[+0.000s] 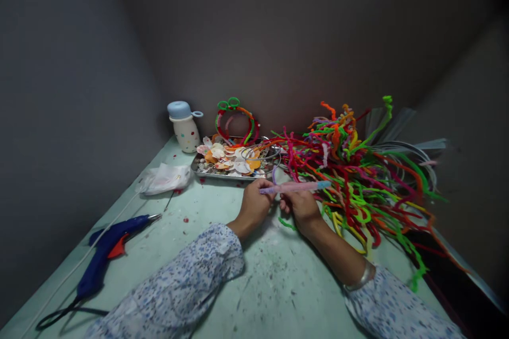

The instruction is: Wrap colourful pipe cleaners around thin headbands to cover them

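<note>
Held level between both hands is a fuzzy pipe-cleaner-wrapped band (298, 187), pink along the middle, lilac at its left end and pale blue at its right. My left hand (254, 205) closes around the lilac end. A thin lilac pipe cleaner (274, 174) rises just above the fingers there. Below the pink stretch, my right hand (303, 211) has its fingers closed at the band; what exactly they pinch is partly hidden. Beside the right fingers, a short green pipe cleaner (287, 224) lies on the table.
A metal tray (222, 175) of petals and flower pieces sits behind the hands, near a finished-looking colourful hoop (253, 122) and a bottle (186, 133). Tangled pipe cleaners (358, 185) spread to the right. Leftward lie a blue glue gun (101, 259), its cord and a plastic packet (165, 179).
</note>
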Demonstrator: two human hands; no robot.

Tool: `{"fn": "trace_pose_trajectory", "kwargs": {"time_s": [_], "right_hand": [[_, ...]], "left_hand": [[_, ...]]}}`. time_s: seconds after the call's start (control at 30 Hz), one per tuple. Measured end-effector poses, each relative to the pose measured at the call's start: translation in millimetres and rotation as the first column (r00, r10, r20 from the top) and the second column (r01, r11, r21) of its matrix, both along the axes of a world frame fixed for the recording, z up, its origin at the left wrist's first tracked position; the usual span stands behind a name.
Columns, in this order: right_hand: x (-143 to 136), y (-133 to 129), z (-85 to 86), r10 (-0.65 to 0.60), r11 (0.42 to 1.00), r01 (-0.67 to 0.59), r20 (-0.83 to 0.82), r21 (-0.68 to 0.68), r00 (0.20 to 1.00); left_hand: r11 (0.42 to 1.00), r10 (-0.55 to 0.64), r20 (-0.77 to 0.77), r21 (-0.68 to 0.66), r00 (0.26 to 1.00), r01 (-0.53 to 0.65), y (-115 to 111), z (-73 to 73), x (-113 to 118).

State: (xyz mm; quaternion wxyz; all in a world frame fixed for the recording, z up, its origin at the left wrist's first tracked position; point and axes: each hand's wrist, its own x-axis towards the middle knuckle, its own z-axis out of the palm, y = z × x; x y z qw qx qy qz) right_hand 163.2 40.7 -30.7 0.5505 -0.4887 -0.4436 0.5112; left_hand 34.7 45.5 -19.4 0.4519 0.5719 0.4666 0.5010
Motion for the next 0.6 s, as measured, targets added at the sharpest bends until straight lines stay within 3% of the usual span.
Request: {"fn": "trace_pose_trajectory", "kwargs": {"time_s": [0.2,0.4,0.5,0.6], "right_hand": [[-1.6,-1.2,-1.4,0.038,0.999,-0.037,0.079,-0.014,0.996],[-1.5,-1.6,-0.5,0.03,1.0,-0.03,0.038,0.006,0.999],[-0.4,-0.3,-0.4,0.011,1.0,-0.011,-0.014,-0.001,1.0],[0.6,1.8,-1.8,0.03,0.998,-0.033,-0.052,-0.05,0.998]], "left_hand": [[0.998,0.005,-0.014,-0.067,1.0,-0.006,4.6,-1.1,-3.5],[0.997,0.01,0.002,-0.073,1.0,-0.01,2.0,-3.0,-0.3],[1.0,0.017,0.035,-0.022,0.999,-0.016,-1.6,-4.2,1.5],[0.989,0.09,-0.031,0.117,0.995,-0.086,-4.1,-1.4,1.7]]}}
